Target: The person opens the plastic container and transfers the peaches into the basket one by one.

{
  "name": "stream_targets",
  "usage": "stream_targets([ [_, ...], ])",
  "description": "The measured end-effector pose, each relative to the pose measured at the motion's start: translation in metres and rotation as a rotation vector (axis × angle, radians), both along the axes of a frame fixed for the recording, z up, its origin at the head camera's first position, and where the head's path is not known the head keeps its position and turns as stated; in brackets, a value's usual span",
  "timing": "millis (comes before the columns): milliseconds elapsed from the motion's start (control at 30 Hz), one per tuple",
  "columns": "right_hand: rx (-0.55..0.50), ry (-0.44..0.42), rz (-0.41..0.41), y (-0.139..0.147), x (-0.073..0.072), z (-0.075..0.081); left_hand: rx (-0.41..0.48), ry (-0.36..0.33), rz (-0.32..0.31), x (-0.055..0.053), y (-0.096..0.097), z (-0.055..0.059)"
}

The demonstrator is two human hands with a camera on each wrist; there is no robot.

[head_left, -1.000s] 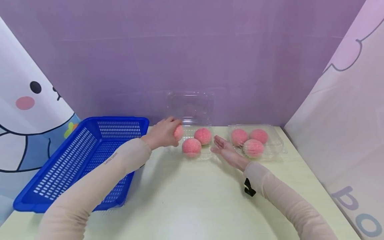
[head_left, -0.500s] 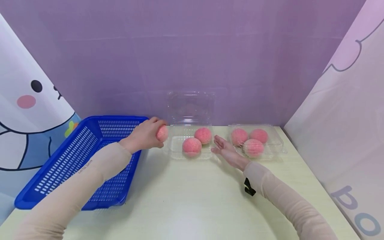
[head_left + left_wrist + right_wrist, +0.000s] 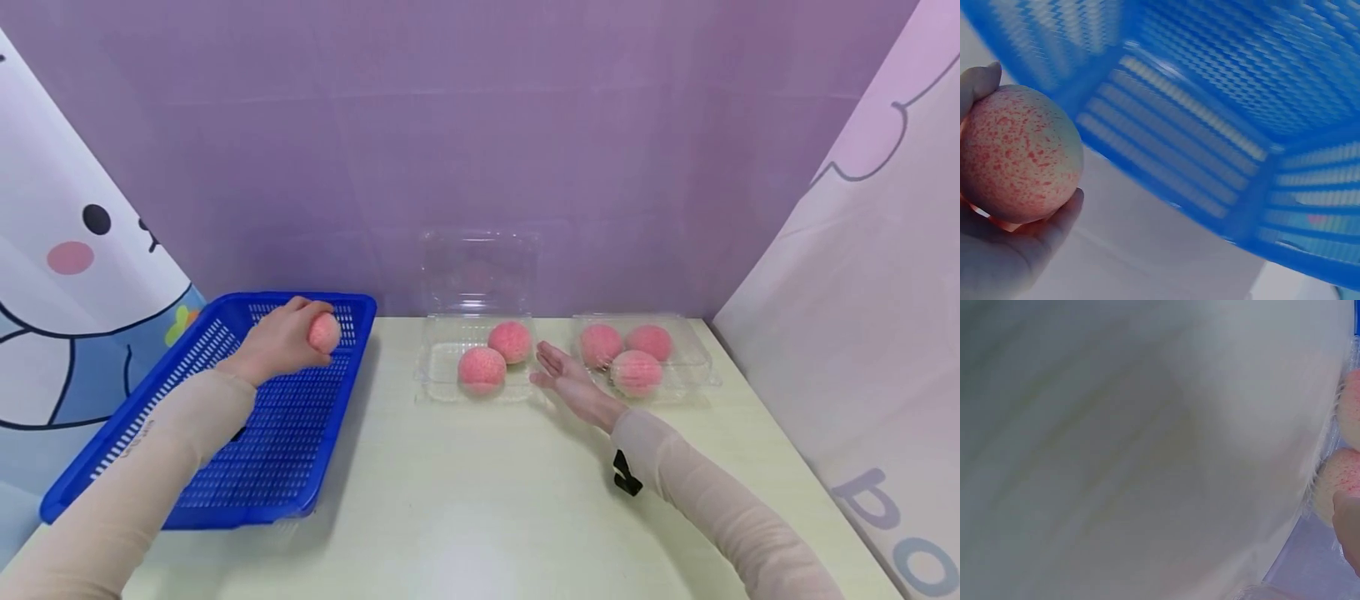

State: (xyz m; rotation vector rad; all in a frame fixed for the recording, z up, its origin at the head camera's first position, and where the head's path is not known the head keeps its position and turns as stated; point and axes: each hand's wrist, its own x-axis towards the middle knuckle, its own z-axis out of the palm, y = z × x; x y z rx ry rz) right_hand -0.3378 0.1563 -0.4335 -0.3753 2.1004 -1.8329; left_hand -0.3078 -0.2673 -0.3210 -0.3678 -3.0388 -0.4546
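My left hand (image 3: 279, 343) grips a pink peach (image 3: 325, 333) above the far part of the blue basket (image 3: 281, 454). In the left wrist view, thumb and fingers wrap the speckled peach (image 3: 1022, 153) beside the basket's slatted wall (image 3: 1166, 131). The right hand (image 3: 573, 389) is held with straight fingers, palm turned toward the open clear plastic box (image 3: 441, 362). Two peaches, a front one (image 3: 482, 371) and a back one (image 3: 511, 342), sit in that box, whose lid (image 3: 480, 267) stands up behind. Pale fabric fills most of the right wrist view; one fingertip (image 3: 1349, 525) shows at its edge.
To the right of my right hand stands another clear box (image 3: 693, 367) holding three peaches, including a front one (image 3: 636, 373). A purple backdrop (image 3: 480, 150) rises behind the pale table (image 3: 480, 467). Printed curtains (image 3: 847, 317) border both sides.
My left hand has carried the peach leftward, from beside the open box to over the basket. The right hand keeps its place, and the two peaches in the open box stay put.
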Motion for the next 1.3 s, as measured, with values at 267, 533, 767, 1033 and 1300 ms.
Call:
stream_targets([
  [267, -0.008, 0.018, -0.019, 0.001, 0.002, -0.001, -0.044, -0.035, 0.016, -0.013, -0.040, -0.017],
  [533, -0.023, 0.019, -0.002, 0.002, 0.002, -0.001, -0.066, -0.025, 0.016, -0.028, -0.070, -0.035],
  [767, -0.023, 0.013, -0.012, 0.004, 0.003, -0.001, -0.066, -0.058, 0.039, -0.038, -0.089, -0.047],
  [1033, -0.018, 0.002, -0.002, 0.003, 0.005, 0.000, -0.072, -0.087, 0.112, -0.043, -0.099, -0.061],
  [1300, -0.004, 0.017, 0.009, 0.000, 0.007, -0.001, -0.097, -0.091, 0.133, -0.044, -0.100, -0.077],
])
